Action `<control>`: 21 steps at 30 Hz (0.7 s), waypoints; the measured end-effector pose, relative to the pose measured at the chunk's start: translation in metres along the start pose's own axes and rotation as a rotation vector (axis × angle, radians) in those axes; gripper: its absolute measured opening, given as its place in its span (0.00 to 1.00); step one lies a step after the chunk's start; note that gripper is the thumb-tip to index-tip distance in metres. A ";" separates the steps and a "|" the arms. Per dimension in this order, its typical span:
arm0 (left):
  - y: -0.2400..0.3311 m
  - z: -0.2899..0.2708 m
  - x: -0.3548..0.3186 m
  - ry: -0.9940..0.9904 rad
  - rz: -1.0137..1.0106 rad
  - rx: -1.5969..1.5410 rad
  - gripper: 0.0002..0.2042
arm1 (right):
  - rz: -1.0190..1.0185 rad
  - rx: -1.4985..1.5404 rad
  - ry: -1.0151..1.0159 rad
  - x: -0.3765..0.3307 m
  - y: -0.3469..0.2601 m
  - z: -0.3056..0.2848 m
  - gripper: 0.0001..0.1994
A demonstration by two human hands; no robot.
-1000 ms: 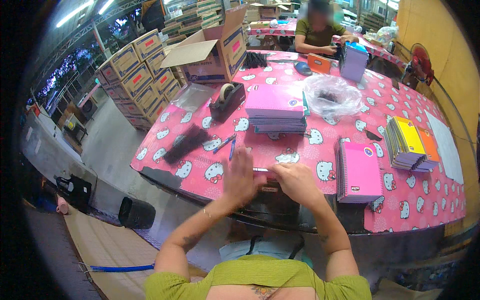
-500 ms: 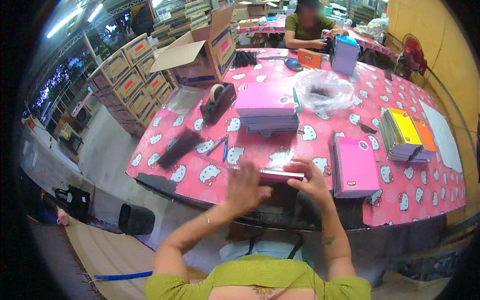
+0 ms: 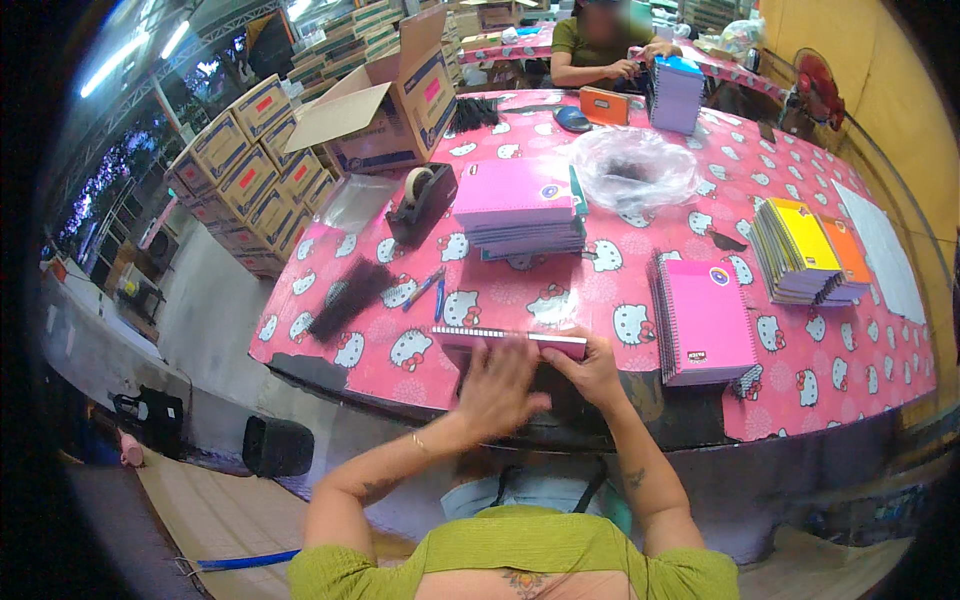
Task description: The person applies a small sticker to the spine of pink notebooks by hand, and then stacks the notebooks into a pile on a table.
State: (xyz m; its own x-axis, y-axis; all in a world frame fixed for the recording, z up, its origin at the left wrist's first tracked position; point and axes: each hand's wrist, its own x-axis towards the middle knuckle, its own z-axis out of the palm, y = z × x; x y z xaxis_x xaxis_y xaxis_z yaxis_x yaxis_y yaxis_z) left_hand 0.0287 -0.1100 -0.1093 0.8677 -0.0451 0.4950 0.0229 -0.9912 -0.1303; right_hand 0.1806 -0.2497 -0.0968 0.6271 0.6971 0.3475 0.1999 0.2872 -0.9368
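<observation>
A pink notebook (image 3: 480, 338) lies at the near edge of the table with a black spiral comb along its far edge. My left hand (image 3: 497, 388) lies flat on its cover, fingers spread. At its right end my right hand (image 3: 592, 368) grips the notebook. A stack of pink notebooks (image 3: 517, 208) sits further back in the middle. A second stack of bound pink spiral notebooks (image 3: 703, 320) stands just right of my right hand.
Pink patterned tablecloth (image 3: 860, 350) covers the table. Black spiral combs (image 3: 347, 297), two pens (image 3: 428, 290), a tape dispenser (image 3: 420, 200), a clear plastic bag (image 3: 632, 168), yellow and orange notebooks (image 3: 805, 250), an open cardboard box (image 3: 385, 95). Another person (image 3: 600, 45) works at the far end.
My left hand has moved from raised and open to flat on the notebook cover. The right hand has stayed at the notebook's right end.
</observation>
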 end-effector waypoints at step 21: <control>0.024 -0.006 0.012 -0.002 0.010 -0.099 0.43 | 0.100 0.053 -0.183 -0.004 0.003 -0.006 0.15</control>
State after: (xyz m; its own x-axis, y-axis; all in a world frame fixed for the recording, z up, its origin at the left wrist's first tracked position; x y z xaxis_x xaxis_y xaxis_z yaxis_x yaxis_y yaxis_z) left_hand 0.0368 -0.1351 -0.1010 0.8688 -0.0548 0.4922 -0.0348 -0.9982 -0.0497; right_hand 0.1831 -0.2561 -0.1014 0.4935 0.8302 0.2593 0.1009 0.2415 -0.9652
